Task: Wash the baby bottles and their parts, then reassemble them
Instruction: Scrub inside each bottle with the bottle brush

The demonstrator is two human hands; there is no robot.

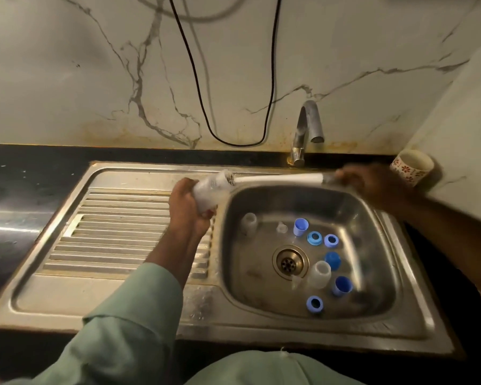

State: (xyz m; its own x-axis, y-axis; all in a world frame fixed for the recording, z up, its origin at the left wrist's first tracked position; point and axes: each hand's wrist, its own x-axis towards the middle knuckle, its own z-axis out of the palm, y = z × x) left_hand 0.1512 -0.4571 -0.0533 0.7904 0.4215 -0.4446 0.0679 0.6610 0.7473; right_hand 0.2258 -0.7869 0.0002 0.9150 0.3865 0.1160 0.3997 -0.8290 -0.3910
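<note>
Gripping a clear, tilted bottle (208, 191), the left hand (188, 209) faces the right hand (372, 180) clutching a white brush (275, 179).

No text can be read; faint marks on the bottle (210, 190) are blurred.

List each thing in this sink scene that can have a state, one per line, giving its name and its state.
Left hand: grips the clear bottle.
Right hand: holds the brush handle.
Clear bottle: tilted, uncapped, brush head at its mouth.
Bottle brush: level over the basin, blurred.
Tap: no water visible.
Blue caps and rings: loose in the basin.
Sink basin: drain unplugged.
Patterned cup: tilted on the counter.
</note>
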